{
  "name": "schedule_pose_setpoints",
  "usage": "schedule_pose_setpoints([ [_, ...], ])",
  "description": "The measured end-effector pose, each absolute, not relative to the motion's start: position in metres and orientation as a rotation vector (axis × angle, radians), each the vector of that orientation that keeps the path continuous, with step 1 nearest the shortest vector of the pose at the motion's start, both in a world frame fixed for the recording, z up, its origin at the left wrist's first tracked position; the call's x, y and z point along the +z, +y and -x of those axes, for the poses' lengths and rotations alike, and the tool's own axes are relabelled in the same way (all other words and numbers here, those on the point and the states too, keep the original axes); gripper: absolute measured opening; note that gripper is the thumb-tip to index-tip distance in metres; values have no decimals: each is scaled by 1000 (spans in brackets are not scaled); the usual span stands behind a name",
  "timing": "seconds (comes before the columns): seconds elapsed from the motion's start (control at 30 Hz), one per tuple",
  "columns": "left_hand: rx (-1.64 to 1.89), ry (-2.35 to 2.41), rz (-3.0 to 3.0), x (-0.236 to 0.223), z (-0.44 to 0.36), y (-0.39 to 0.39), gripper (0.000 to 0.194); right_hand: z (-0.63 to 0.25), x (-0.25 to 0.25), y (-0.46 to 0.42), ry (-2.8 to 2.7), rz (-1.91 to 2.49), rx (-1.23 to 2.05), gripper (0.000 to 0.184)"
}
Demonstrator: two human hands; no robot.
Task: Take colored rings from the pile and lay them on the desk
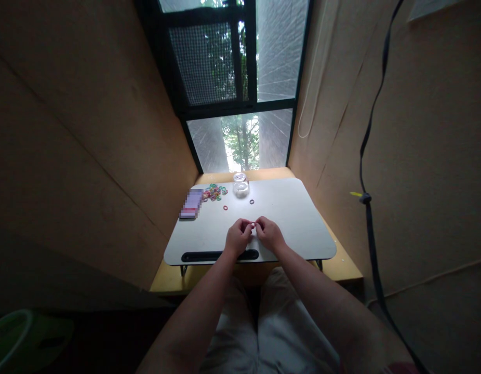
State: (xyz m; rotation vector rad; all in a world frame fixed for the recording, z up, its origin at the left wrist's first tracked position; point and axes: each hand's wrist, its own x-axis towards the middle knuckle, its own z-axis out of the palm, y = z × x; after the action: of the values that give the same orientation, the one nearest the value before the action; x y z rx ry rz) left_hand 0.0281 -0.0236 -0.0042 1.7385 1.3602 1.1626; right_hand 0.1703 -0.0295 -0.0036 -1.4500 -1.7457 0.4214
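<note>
My left hand point(239, 236) and my right hand point(269, 232) meet over the front middle of the white lap table point(298, 223). Between their fingertips they pinch a small red ring point(253, 224), which looks like a hair tie. Fingers partly cover it. Just beyond the hands lie a single reddish hair tie point(225, 208) and a dark one point(252, 201), apart from each other. A loose pile of multicoloured hair ties point(214, 192) rests at the back left. Beside that pile stands a clear round container point(241, 188).
A phone-like device point(191, 203), its screen blurred, lies at the table's left edge. A black slot point(201, 256) runs along the front edge. Walls flank both sides, with a window point(240, 140) behind. A dark strap point(367, 197) hangs at right; a green bin point(30, 337) sits lower left.
</note>
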Motion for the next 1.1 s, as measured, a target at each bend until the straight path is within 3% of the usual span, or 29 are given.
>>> schedule_pose_setpoints([
  [1.1, 1103, 1352, -1869, -1, -28, -28, 14, -171, -3, -31, -1738, 1393, 418, 11],
])
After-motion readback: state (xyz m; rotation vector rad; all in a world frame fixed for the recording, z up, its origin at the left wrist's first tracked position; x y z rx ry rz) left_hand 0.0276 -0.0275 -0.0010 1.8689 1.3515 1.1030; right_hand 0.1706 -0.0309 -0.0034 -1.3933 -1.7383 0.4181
